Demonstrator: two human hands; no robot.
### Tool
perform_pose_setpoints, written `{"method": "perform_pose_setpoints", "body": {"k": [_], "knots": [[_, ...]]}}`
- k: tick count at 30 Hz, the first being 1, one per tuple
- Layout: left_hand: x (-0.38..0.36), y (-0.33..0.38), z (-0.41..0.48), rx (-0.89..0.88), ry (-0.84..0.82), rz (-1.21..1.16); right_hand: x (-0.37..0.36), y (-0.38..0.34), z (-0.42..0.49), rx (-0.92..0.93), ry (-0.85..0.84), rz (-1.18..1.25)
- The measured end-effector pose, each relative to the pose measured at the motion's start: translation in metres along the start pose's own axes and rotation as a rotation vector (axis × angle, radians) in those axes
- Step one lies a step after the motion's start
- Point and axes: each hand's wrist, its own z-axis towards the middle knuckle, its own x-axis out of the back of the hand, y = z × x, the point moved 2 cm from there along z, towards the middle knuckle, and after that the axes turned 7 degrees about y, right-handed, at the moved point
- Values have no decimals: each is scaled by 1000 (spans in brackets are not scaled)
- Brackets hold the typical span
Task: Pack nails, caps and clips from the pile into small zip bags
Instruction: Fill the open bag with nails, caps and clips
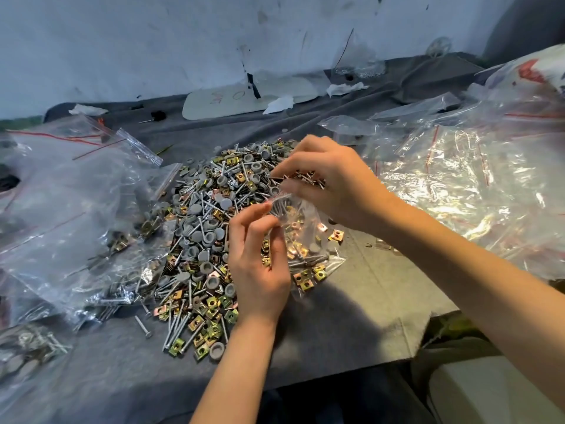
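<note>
Grey cloth (351, 304): left hand (260, 267) pinches zip bag (308, 240), right hand (333, 185) grips nails (302, 177).

filled bags (26, 354) blurred, cropped at edge

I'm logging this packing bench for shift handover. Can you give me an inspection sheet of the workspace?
Surface: wrinkled grey felt cloth.
Job's things: pile of nails, grey caps and brass clips; small zip bag, partly filled.
Clutter: clear plastic bags left and right; paper scraps at the back.
Grippers: left hand pinches the zip bag's mouth; right hand holds a bunch of nails over it.
Cables: nothing seen.
Surroundings: stained white wall.
</note>
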Motion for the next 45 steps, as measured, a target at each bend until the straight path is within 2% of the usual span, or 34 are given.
{"method": "perform_pose_setpoints", "body": {"k": [3,4,8,10,14,18,20,23,24,26,28,32,33,37,39,42,43,45], "knots": [[-1,0,-1,52,5,-32,9,19,-7,-128,121,64],[-1,-1,-1,62,8,-39,8,28,-11,-174,83,25],[-2,-2,-1,84,19,-53,-15,62,-35,-271,-264,-244],[-2,-2,-1,87,20,-48,-26,72,-44,-303,-355,-321],[-2,-1,-1,81,15,-34,-33,81,-49,-274,-273,-332],[-2,-1,-1,69,12,-24,-35,85,-43,-244,-302,-364],[-1,-2,-1,67,10,-22,-32,80,-39,-243,-233,-300],[-2,-1,-1,69,6,-25,-11,59,-27,-300,94,43],[-2,-1,-1,68,5,-25,-3,48,-20,-271,179,141],[-1,0,0,49,-1,-21,9,22,-4,-139,243,225],[-1,0,0,15,4,-23,12,-3,6,-2,188,187],[1,1,0,9,6,-46,4,-11,6,134,-129,-29],[1,1,0,18,1,-47,6,-6,4,122,-121,-29],[0,1,-1,90,21,-44,22,29,1,-30,98,11],[0,3,0,111,39,-46,24,61,-2,-171,-18,-158],[-1,5,0,113,45,-38,15,99,-24,-335,-373,-392],[-1,4,0,111,46,-34,9,106,-33,-340,-435,-428],[-1,3,0,118,48,-29,0,112,-46,-345,-422,-451]]}}
